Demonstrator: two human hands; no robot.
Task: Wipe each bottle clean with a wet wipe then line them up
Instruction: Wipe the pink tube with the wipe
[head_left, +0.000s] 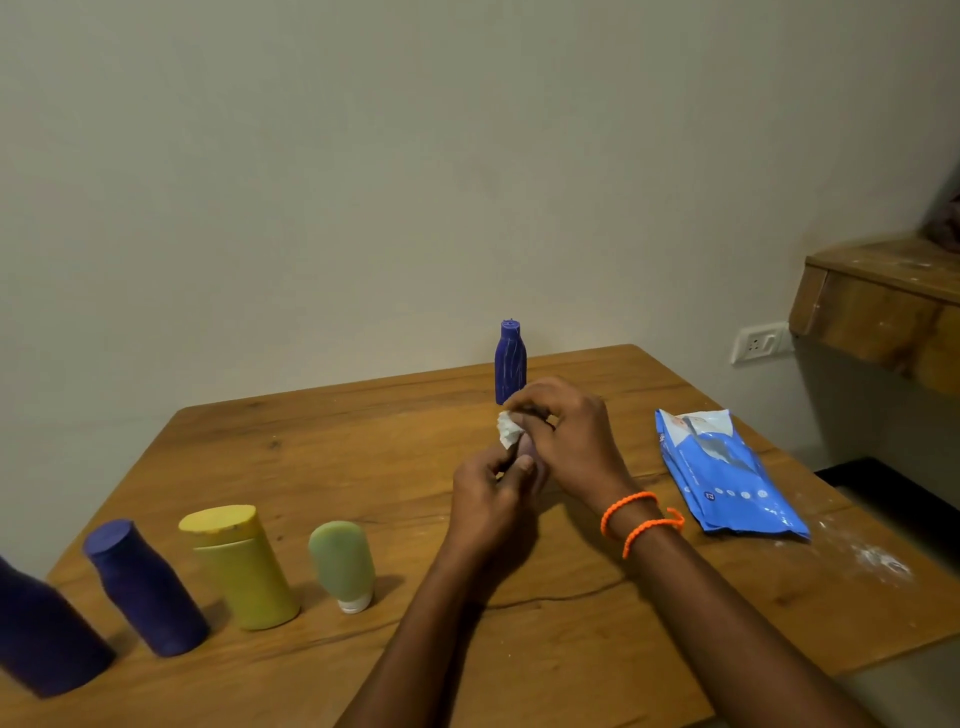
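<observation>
Four bottles already stand in a row along the near left of the tabletop (363, 415), well off to the left of the fingers: a dark blue bottle (44, 636) cut by the frame edge, a second blue bottle (145, 590), a yellow bottle (241, 566), and a small green tube (344, 564) standing on its white cap. I take these to be the ones wiped and lined up. One ribbed blue bottle (510, 361) stands alone just behind the fingers, toward the wall, and looks yet to be done. The left hand (491, 501) is raised off the tabletop with its fingers curled around something small and dark; it may be another little bottle, but it is too hidden to say for sure. The right hand (563, 434), with orange cords at the wrist, comes in from above, its fingers pinching a crumpled white wipe (509, 428) against the top of whatever the left hand holds. So both hands are grasping, close together, seemingly mid-wipe. The blue pack of wipes (727, 473) lies flat to the right of the fingers, beside some white powdery smears.
</observation>
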